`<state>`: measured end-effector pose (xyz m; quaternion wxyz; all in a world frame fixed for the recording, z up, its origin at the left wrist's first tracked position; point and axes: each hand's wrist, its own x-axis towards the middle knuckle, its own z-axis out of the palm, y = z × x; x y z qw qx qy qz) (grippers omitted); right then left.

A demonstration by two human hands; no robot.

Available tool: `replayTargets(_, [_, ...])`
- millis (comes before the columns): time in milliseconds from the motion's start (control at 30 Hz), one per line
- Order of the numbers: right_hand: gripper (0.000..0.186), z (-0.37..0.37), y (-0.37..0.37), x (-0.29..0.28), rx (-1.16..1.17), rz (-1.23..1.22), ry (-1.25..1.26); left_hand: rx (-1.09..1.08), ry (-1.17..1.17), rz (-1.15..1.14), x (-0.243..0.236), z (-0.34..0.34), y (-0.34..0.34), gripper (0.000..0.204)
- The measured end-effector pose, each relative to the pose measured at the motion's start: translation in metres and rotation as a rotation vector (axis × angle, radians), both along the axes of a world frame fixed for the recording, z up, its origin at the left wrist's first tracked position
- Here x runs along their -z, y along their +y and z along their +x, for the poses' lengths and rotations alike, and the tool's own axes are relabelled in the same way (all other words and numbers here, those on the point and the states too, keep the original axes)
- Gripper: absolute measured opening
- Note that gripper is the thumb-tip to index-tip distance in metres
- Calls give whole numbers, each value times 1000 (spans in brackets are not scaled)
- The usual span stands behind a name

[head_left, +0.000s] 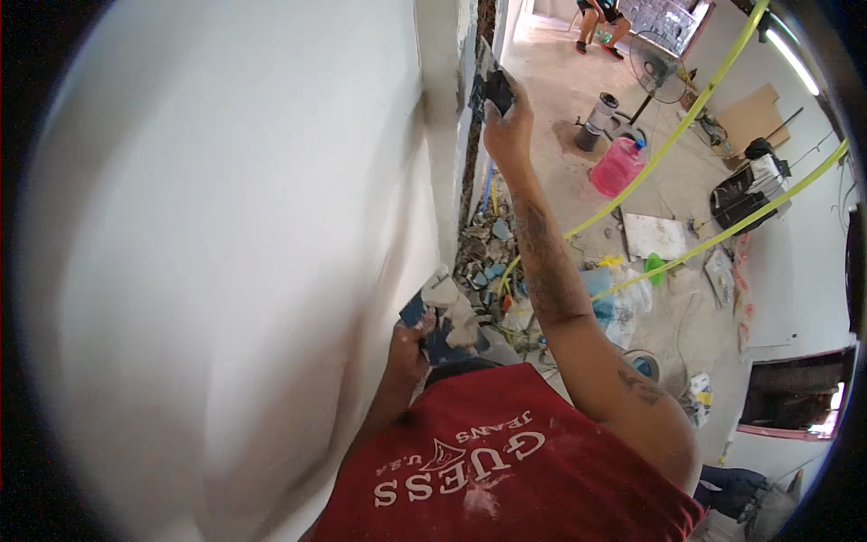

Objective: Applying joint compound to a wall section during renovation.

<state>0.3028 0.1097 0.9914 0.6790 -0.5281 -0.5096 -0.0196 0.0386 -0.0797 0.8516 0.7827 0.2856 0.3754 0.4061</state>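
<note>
My right hand (511, 131) is raised with the arm stretched forward, its fingers closed around a putty knife (498, 93) with a dark grip. The blade stands against the rough edge of the white wall (444, 135). Low and close to my body, my left hand (411, 350) grips a blue plate (441, 347), partly hidden under a lump of whitish putty (462, 323). More putty clings to a flat piece at the plate's upper edge. Whether that piece is a separate tool, I cannot tell.
Rubble (488, 248) lies along the wall's foot. Yellow hoses (664, 144) cross the right side. A standing fan (655, 68), a pink water jug (619, 167) and a white board (655, 237) are on the floor. Beyond them a person (603, 18) sits.
</note>
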Motion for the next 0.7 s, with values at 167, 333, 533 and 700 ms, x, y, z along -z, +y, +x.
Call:
replayTargets(167, [44,-10,9,-2,-106,245,255,-196,-67,-241,-13,-11,-9,22])
replayTargets(333, [49,-6,-19,7,-449,235,832,-125,51,-75,-23,-19,-21,28])
replayTargets(533, [40,35,-61,6,-117,98,558,-133,-78,-332,-8,1,10,33])
replayTargets(700, [45,52,-120,83,234,-277,-646,-132,226,195,8,-28,2,33])
